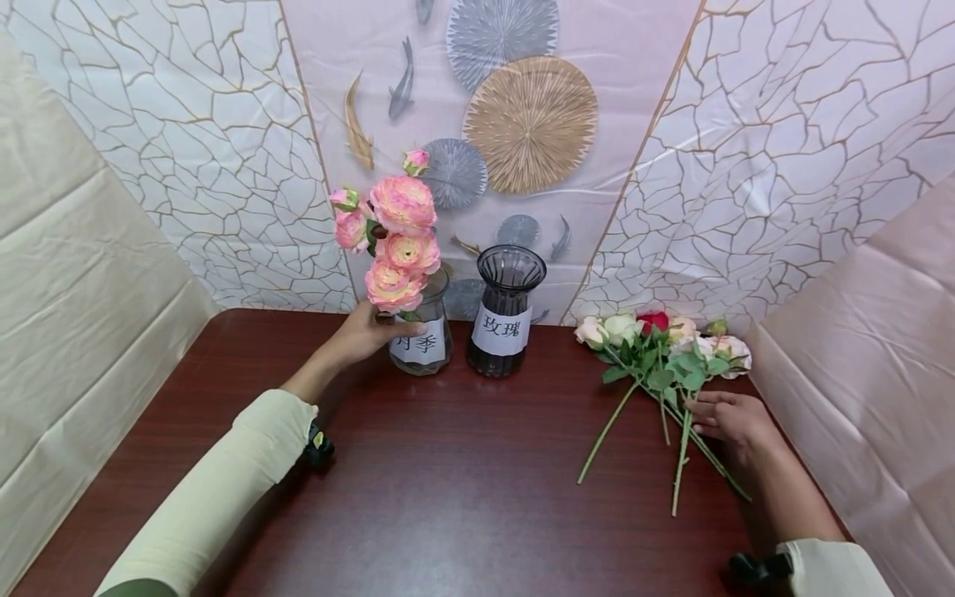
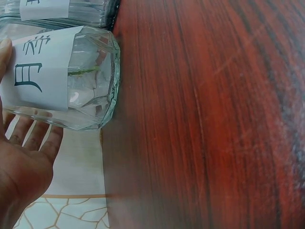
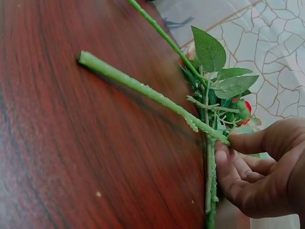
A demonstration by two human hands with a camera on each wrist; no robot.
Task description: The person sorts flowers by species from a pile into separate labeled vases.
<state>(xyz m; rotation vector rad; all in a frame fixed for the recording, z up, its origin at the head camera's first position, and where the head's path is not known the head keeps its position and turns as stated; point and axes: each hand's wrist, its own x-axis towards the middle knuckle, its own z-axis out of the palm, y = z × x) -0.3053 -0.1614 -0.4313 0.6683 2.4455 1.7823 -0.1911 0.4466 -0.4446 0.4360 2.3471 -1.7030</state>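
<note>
My left hand [image 1: 364,333] holds a clear glass vase [image 1: 422,363] with a white paper label. In the left wrist view, the thumb lies at the label and the fingers [image 2: 35,136] reach behind the glass. Pink-and-cream artificial flowers [image 1: 404,203] stand in this vase, and a bit of green stem shows through its base. At the right, my right hand [image 1: 734,421] pinches a thick green flower stem [image 3: 143,89] between thumb and finger. That stem belongs to a pile of artificial roses [image 1: 621,329] in white, cream, pink and red; which bloom it carries is hidden.
A dark fluted glass vase [image 1: 511,278], also with a paper label, stands just right of the clear one. The dark red wooden table [image 1: 462,489] meets patterned backdrop panels at the back. Padded cream panels [image 1: 888,332] flank both sides.
</note>
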